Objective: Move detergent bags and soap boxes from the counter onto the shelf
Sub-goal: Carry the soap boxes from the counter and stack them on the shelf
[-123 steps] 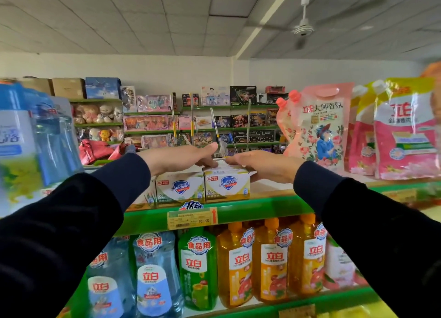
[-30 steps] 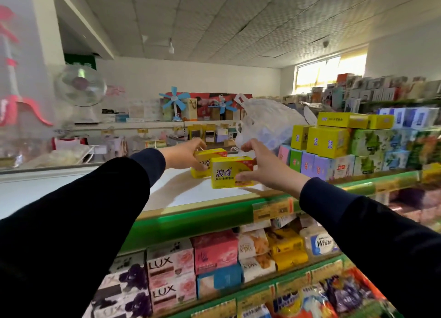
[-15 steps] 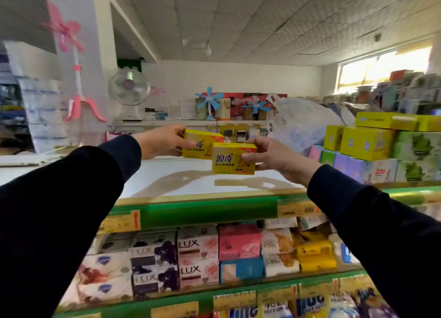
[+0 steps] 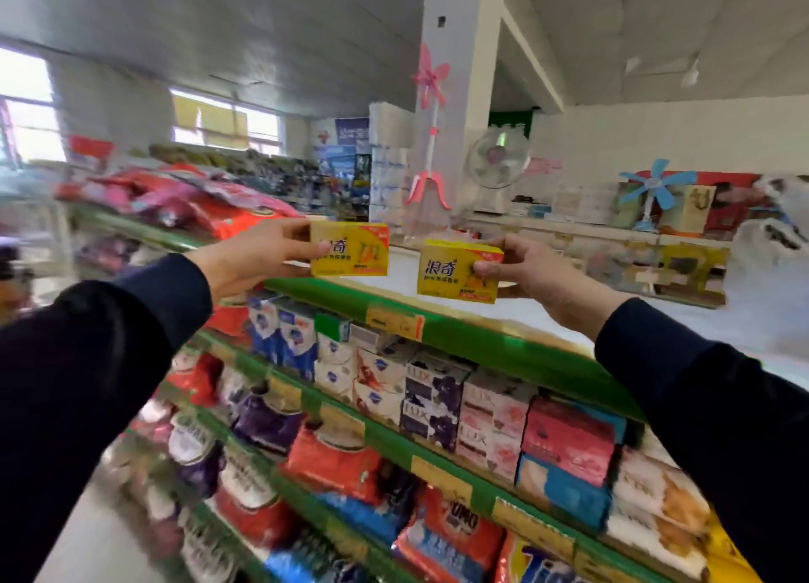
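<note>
My left hand grips a yellow soap box by its left end and holds it in the air over the top shelf's green edge. My right hand pinches a second yellow soap box by its right end, slightly lower and to the right. Both boxes face me with their printed fronts. The white top board of the shelf lies just behind and below them.
Below the green edge sit rows of soap boxes and detergent bags. Red and pink bags lie on the top shelf at left. A white pillar, a fan and a counter with goods stand behind.
The view has swung left along the shelf. Both hands still carry the yellow boxes, which now sit farther apart, the left one higher.
</note>
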The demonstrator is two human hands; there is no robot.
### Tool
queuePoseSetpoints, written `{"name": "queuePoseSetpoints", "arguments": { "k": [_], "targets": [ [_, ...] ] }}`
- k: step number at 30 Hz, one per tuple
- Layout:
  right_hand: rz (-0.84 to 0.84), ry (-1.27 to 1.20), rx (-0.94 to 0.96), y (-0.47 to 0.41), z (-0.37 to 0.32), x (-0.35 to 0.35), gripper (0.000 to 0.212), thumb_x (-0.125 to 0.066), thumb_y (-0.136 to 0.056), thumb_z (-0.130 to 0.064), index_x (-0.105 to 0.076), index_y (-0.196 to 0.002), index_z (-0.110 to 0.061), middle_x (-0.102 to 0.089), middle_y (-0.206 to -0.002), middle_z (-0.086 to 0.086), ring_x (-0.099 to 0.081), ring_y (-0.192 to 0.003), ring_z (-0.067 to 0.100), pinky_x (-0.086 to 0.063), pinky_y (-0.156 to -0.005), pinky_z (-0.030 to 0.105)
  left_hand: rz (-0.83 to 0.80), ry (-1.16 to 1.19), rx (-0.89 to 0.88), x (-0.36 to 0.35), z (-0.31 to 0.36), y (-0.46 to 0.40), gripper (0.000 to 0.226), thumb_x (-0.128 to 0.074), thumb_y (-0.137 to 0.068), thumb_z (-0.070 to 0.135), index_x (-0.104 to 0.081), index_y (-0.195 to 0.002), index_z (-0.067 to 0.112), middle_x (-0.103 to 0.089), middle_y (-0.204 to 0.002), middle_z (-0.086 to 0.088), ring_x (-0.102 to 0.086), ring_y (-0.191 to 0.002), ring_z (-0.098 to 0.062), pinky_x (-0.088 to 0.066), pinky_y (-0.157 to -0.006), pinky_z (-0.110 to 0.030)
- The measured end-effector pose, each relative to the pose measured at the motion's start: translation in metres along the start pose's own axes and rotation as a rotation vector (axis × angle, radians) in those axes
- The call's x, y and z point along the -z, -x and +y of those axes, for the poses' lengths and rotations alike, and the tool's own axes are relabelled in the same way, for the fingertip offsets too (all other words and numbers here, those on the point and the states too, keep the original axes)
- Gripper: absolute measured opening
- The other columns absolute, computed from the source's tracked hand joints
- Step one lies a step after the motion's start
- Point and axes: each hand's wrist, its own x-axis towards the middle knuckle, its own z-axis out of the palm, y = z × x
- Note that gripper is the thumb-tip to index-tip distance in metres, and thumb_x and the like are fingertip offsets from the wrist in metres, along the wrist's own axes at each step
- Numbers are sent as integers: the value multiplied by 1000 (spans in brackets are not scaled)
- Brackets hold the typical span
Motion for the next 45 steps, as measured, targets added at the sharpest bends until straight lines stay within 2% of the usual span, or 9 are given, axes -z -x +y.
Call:
{"name": "queuePoseSetpoints", "arguments": {
  "k": [10,17,21,28,31,34,36,39,45],
  "targets": [
    [-419,-228,122,3,-43,-188,27,-78,-85,-18,-66,-109,-14,-79,-99,3,-77,-89,20,-61,-69,26,363,-92,176,109,2,239,51,-77,-79,34,-66,-128,22,-75,-122,0,-69,-117,-23,-50,-104,-43],
    [-728,-386,222,61,-117,-355,19,-73,-90,-11,-67,-108,-14,-78,-98,2,-75,-85,16,-59,-71,26,650,-205,286,165,47,455,40,-75,-86,32,-67,-123,20,-76,-118,-2,-71,-113,-23,-54,-98,-36],
    [-898,-464,266,119,-166,-441,32,-76,-85,-16,-66,-115,-9,-79,-102,3,-76,-89,18,-60,-71,28,813,-199,344,172,78,570,41,-73,-87,25,-64,-126,20,-78,-111,0,-77,-92,-11,-60,-72,-21],
    [-1209,-554,362,222,-254,-557,27,-81,-74,-32,-74,-99,-28,-79,-97,3,-77,-83,17,-58,-60,20,1106,-305,447,165,144,737,39,-73,-88,28,-65,-125,20,-77,-117,5,-74,-104,-14,-58,-80,-22],
    [-1307,-593,404,255,-288,-606,24,-80,-76,-33,-74,-99,-30,-79,-105,5,-77,-93,22,-63,-72,30,1250,-328,435,160,163,789,34,-72,-91,22,-66,-124,19,-78,-115,1,-74,-97,-16,-56,-77,-23],
    [-1434,-638,480,291,-320,-651,27,-79,-78,-35,-74,-104,-31,-78,-109,4,-76,-97,23,-61,-73,27,1409,-390,483,155,177,831,29,-76,-89,25,-70,-118,24,-76,-117,-12,-67,-98,-33,-43,-82,-46],
    [-1501,-673,524,310,-339,-675,34,-78,-80,-35,-72,-113,-31,-77,-114,4,-76,-99,24,-61,-76,31,1481,-426,475,155,187,850,24,-77,-86,26,-74,-110,31,-77,-114,-6,-71,-102,-33,-52,-87,-53],
    [-1623,-743,581,339,-376,-709,41,-79,-76,-36,-71,-116,-29,-77,-114,2,-76,-99,20,-60,-74,28,1609,-510,482,157,207,879,22,-74,-90,18,-71,-110,28,-79,-109,2,-74,-102,-18,-60,-81,-29],
    [-1788,-850,660,387,-441,-767,25,-79,-74,-35,-76,-98,-40,-79,-109,-3,-77,-95,17,-61,-68,23,1820,-864,801,160,272,923,29,-74,-93,19,-56,-115,14,-70,-106,-3,-71,-97,-22,-60,-76,-30]
  ]
}}
